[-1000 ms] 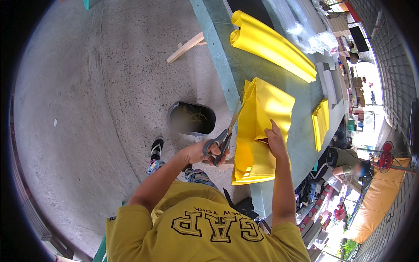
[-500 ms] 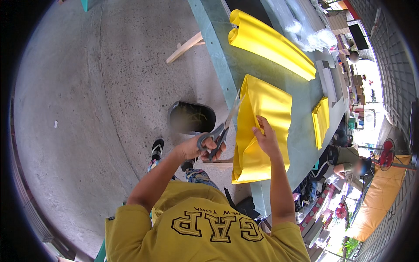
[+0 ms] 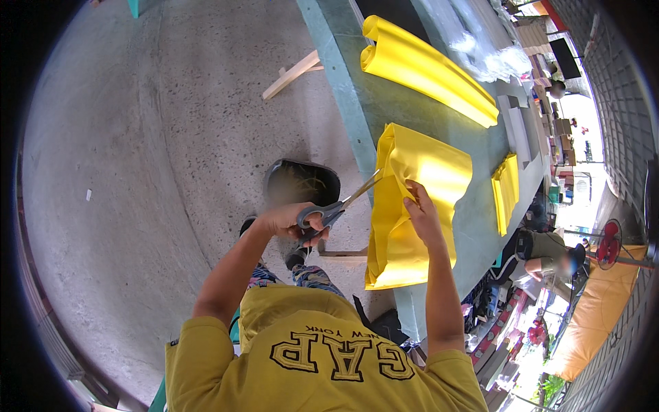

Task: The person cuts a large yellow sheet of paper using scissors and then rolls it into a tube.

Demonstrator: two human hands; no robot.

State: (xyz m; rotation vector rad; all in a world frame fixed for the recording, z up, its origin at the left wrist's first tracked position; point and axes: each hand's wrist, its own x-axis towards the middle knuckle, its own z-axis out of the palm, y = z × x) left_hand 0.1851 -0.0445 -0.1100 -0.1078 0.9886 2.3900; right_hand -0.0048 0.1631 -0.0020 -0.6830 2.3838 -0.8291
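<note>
In my left hand, fingers are through the handles of a pair of scissors with dark grey grips. The blade tips point at the left edge of a folded yellow sheet, smooth and slightly shiny; whether they touch it I cannot tell. My right hand pinches a fold of that sheet between thumb and fingers. The sheet lies partly on a grey-green table, and its left side hangs over the edge.
A rolled yellow sheet lies farther along the table, near clear plastic. At right is a folded yellow stack. On the floor stands a black tub holding yellowish scraps. Another person is at far right near a red fan.
My left hand has drawn the scissors back leftward, and their tips sit lower along the sheet's edge. The sheet's upper part has shifted right, with my right hand still gripping it.
</note>
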